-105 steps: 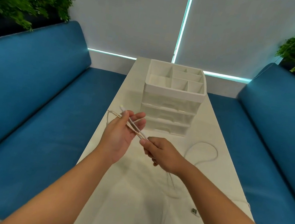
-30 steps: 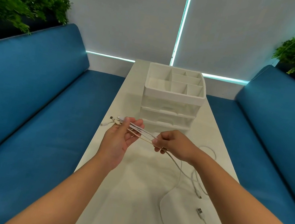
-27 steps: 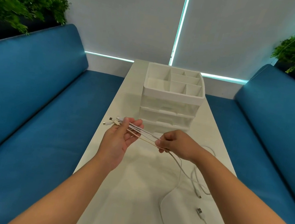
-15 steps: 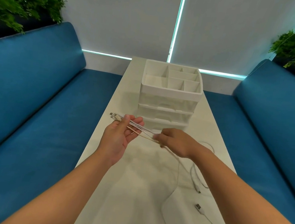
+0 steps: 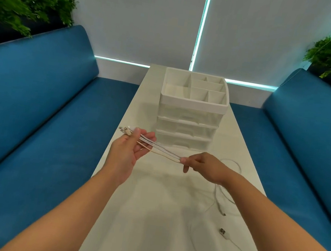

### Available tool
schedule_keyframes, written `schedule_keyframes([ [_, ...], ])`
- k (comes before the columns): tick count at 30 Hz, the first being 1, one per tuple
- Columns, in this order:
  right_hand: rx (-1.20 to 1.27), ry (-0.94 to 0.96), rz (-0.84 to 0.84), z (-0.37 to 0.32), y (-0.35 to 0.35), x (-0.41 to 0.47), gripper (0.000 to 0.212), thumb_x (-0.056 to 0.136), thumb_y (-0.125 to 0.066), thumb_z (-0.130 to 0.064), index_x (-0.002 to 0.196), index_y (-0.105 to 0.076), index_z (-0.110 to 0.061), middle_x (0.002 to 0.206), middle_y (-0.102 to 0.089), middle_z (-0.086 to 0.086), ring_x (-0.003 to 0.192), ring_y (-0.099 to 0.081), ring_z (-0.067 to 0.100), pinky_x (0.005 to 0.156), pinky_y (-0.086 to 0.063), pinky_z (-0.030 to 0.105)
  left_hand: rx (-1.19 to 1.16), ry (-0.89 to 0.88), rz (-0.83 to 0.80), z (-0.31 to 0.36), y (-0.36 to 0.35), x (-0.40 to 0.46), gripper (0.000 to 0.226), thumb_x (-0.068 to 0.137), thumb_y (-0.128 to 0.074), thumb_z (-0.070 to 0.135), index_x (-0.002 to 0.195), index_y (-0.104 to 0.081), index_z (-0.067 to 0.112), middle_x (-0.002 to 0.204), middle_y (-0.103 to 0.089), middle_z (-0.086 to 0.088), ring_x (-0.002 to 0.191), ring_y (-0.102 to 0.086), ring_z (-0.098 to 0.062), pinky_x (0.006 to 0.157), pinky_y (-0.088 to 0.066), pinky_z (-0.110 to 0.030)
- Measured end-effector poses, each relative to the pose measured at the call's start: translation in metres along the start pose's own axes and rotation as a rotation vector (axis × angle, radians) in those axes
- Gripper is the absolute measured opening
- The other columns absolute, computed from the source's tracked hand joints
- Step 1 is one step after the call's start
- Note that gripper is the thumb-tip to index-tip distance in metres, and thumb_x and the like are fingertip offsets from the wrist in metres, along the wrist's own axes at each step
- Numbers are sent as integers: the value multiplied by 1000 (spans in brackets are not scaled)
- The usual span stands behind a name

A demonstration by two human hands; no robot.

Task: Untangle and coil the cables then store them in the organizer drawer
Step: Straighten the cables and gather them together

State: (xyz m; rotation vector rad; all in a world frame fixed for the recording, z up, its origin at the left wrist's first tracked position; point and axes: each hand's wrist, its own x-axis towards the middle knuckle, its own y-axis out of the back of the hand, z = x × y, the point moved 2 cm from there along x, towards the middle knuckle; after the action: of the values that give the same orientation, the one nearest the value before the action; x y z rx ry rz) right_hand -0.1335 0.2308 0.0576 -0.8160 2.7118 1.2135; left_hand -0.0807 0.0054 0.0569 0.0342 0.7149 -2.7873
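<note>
Several thin white cables [image 5: 160, 150] stretch taut between my two hands above the white table [image 5: 149, 217]. My left hand [image 5: 129, 152] pins their plug ends [image 5: 126, 130] under the thumb. My right hand [image 5: 204, 166] pinches the same strands further along. From it the slack drops to the table in loose loops [image 5: 229, 195], with a USB plug [image 5: 223, 232] lying near the right edge. The white organizer [image 5: 191, 109] stands beyond my hands, its three clear drawers shut and its top tray divided into compartments.
Blue sofa benches [image 5: 36, 120] run along both sides of the narrow table. Green plants [image 5: 19, 1] sit behind each backrest. A grey blind with a lit gap covers the wall behind the organizer.
My right hand has slid to the right along the cables, away from my left hand, lengthening the straight run. The loose slack on the table has shifted with it.
</note>
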Motion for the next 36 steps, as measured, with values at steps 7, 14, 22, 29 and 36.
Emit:
schedule_keyframes([
  [7, -60, 56, 240, 15, 14, -1, 20, 92, -63, -30, 106, -74, -20, 94, -66, -5, 83, -56, 9, 67, -39, 15, 0, 43, -41, -13, 5, -4, 25, 102, -45, 26, 104, -61, 6, 108, -74, -11, 101, -71, -20, 85, -58, -30],
  [14, 206, 156, 2, -17, -13, -21, 22, 87, -68, -35, 86, -73, -13, 62, -59, -7, 53, -47, 7, 55, -40, 19, 109, 99, 112, -14, 35, 13, 21, 103, -45, 25, 97, -56, 8, 112, -70, -17, 88, -72, -25, 77, -59, -35],
  [22, -84, 4, 81, 1, -8, -23, 46, 100, -40, -47, 87, -66, -12, 56, -47, -10, 50, -44, 3, 63, -41, 20, -112, -8, 83, 6, 16, 13, 21, 103, -44, 24, 101, -56, 6, 107, -72, -13, 97, -72, -25, 76, -61, -33],
  [29, 168, 42, -88, 15, -15, -21, 15, 97, -54, -10, 106, -65, -12, 80, -67, -7, 64, -53, 4, 62, -44, 14, -99, -21, 156, 13, 27, 16, 22, 103, -44, 24, 103, -56, 6, 110, -70, -13, 96, -73, -23, 75, -60, -31],
  [36, 163, 7, 190, 22, 1, -18, 10, 86, -72, -20, 80, -66, -14, 67, -66, -6, 57, -61, 7, 64, -47, 27, -81, -1, 109, 8, 29, 10, 22, 103, -44, 24, 99, -57, 7, 105, -72, -13, 95, -73, -24, 76, -60, -31],
])
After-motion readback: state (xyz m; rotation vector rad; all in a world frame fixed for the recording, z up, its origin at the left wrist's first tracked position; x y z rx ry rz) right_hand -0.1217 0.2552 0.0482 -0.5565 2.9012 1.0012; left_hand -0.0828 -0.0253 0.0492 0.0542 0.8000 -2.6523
